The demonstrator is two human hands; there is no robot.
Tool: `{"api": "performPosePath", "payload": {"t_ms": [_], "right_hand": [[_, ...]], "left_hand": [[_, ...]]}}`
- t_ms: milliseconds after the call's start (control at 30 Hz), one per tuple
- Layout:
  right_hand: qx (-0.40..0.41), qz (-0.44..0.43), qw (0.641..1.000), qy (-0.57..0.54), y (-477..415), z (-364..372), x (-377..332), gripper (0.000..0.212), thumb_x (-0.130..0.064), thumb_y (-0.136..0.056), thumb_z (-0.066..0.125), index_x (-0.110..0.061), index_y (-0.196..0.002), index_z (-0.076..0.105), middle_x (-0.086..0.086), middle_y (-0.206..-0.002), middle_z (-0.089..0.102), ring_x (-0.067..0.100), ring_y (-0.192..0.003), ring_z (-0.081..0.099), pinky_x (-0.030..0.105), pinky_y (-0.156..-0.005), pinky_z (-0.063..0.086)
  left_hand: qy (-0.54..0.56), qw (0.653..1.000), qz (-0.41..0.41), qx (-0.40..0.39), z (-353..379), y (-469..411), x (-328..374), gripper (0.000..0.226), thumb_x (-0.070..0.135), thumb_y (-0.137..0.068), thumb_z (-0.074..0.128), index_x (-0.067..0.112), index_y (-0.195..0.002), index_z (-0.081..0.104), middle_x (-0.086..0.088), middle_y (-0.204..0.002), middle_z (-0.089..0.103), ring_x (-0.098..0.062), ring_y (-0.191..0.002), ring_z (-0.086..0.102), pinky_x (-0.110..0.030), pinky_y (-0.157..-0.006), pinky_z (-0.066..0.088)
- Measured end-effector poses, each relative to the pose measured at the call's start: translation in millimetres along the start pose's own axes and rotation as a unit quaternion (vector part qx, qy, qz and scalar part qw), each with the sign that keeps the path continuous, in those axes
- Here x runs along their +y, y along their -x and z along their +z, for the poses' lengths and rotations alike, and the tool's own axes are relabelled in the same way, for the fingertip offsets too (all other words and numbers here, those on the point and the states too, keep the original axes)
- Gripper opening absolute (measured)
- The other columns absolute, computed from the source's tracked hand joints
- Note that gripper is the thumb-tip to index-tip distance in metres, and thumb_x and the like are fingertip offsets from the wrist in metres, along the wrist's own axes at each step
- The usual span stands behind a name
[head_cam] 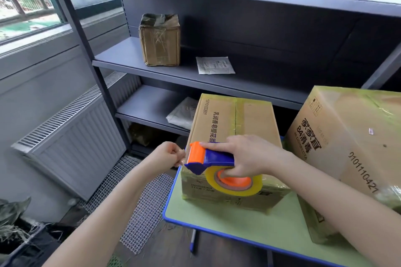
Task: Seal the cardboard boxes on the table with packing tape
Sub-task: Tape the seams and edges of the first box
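A cardboard box (253, 119) with black printed text lies on the green table (217, 217), with clear tape along its top seam and edges. My right hand (249, 156) grips a blue and orange tape dispenser (212, 158) loaded with a yellowish tape roll (236, 182), held over the box's near left corner. My left hand (168, 155) is just left of the dispenser's orange head, fingers curled and pinching the loose tape end. A larger taped cardboard box (351, 136) stands to the right on the same table.
Grey metal shelving (134, 56) rises behind the table and carries a small taped brown box (160, 40), a white packet (214, 65) and a white bag lower down. A radiator (71, 136) lines the left wall. Wire mesh covers the floor by the table's blue edge.
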State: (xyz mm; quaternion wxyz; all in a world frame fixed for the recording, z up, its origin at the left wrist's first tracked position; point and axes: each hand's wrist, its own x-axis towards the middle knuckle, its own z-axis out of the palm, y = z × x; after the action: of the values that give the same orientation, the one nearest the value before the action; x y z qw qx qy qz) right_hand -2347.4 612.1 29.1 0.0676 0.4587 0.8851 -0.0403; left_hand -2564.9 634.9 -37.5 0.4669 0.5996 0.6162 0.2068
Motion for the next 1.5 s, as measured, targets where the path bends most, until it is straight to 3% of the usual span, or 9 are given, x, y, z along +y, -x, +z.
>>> {"api": "performPosePath", "payload": {"t_ms": [167,333,600,767,967,1100,1300,1433,1500], "right_hand": [[-0.022,0.002,1.0,0.0,2.0,-8.1,0.7,0.071,-0.065,-0.08,0.054,-0.058,-0.141,0.018,-0.009,-0.078,0.039,0.015,-0.08,0.042,0.033,-0.072,0.043],[-0.064,0.008,0.997,0.034,5.4,-10.0,10.5,0.06,-0.058,-0.085,0.053,-0.059,-0.138,0.025,-0.019,-0.067,0.033,0.012,-0.077,0.043,0.027,-0.066,0.038],[-0.069,0.007,0.997,0.033,1.2,-1.0,12.6,0.06,-0.05,-0.085,0.053,-0.055,-0.139,0.028,-0.016,-0.077,0.044,0.013,-0.082,0.05,0.026,-0.062,0.039],[-0.066,0.001,0.997,0.05,-2.4,0.1,11.8,0.059,-0.049,-0.086,0.052,-0.053,-0.139,0.029,-0.014,-0.082,0.045,0.013,-0.08,0.046,0.021,-0.053,0.03],[-0.069,-0.003,0.997,0.04,-6.2,0.4,13.5,0.058,-0.048,-0.086,0.053,-0.051,-0.14,0.032,-0.013,-0.092,0.055,0.012,-0.08,0.045,0.02,-0.052,0.028],[-0.072,-0.005,0.996,0.047,-8.1,-2.0,10.4,0.055,-0.046,-0.085,0.053,-0.051,-0.138,0.035,-0.013,-0.084,0.048,0.013,-0.078,0.045,0.021,-0.051,0.025],[-0.078,-0.013,0.996,0.04,-10.6,-1.8,11.4,0.055,-0.047,-0.085,0.053,-0.05,-0.138,0.036,-0.013,-0.093,0.057,0.012,-0.08,0.047,0.02,-0.053,0.028],[-0.087,-0.014,0.995,0.055,-10.3,-3.0,8.7,0.054,-0.044,-0.085,0.053,-0.049,-0.137,0.039,-0.014,-0.087,0.053,0.013,-0.079,0.047,0.021,-0.052,0.028],[-0.094,-0.013,0.993,0.07,-8.5,-4.4,7.1,0.053,-0.042,-0.085,0.053,-0.048,-0.136,0.041,-0.013,-0.084,0.049,0.014,-0.078,0.046,0.022,-0.051,0.027]], "left_hand": [[-0.028,0.999,-0.014,0.03,-17.6,2.9,-21.1,0.031,0.019,-0.096,0.052,0.011,-0.065,0.054,0.0,-0.055,0.055,-0.012,-0.052,0.044,-0.024,-0.054,0.038],[-0.047,0.998,-0.048,0.02,-16.0,-2.9,-40.3,0.029,0.016,-0.094,0.052,0.011,-0.066,0.054,-0.004,-0.065,0.064,-0.016,-0.061,0.053,-0.029,-0.066,0.046],[-0.069,0.996,-0.052,0.03,4.4,-15.9,-48.8,0.028,0.019,-0.096,0.05,0.012,-0.069,0.053,-0.007,-0.073,0.064,-0.012,-0.055,0.047,-0.024,-0.054,0.037],[-0.067,0.996,-0.06,0.01,9.0,-22.2,-53.3,0.031,0.018,-0.095,0.049,0.009,-0.067,0.055,-0.002,-0.064,0.061,-0.011,-0.051,0.043,-0.021,-0.051,0.035],[-0.067,0.997,-0.047,-0.008,20.9,-21.9,-59.2,0.028,0.023,-0.096,0.049,0.011,-0.071,0.054,0.005,-0.06,0.055,-0.012,-0.055,0.042,-0.022,-0.054,0.036],[-0.073,0.997,-0.031,-0.011,27.6,-22.9,-67.2,0.024,0.028,-0.098,0.043,0.012,-0.082,0.05,0.006,-0.066,0.057,-0.013,-0.057,0.045,-0.025,-0.059,0.039],[-0.112,0.993,-0.035,0.002,31.2,-21.2,-62.7,0.027,0.03,-0.1,0.038,0.013,-0.081,0.047,0.003,-0.07,0.055,-0.012,-0.057,0.047,-0.024,-0.054,0.038],[-0.183,0.979,-0.062,-0.065,25.7,-16.5,-67.1,0.041,0.048,-0.097,0.034,0.012,-0.107,0.051,-0.001,-0.101,0.063,-0.013,-0.08,0.055,-0.03,-0.071,0.045],[-0.229,0.968,-0.053,-0.093,29.3,-13.0,-76.1,0.039,0.045,-0.097,0.04,0.014,-0.118,0.051,-0.002,-0.114,0.058,-0.015,-0.093,0.055,-0.029,-0.08,0.045]]}}
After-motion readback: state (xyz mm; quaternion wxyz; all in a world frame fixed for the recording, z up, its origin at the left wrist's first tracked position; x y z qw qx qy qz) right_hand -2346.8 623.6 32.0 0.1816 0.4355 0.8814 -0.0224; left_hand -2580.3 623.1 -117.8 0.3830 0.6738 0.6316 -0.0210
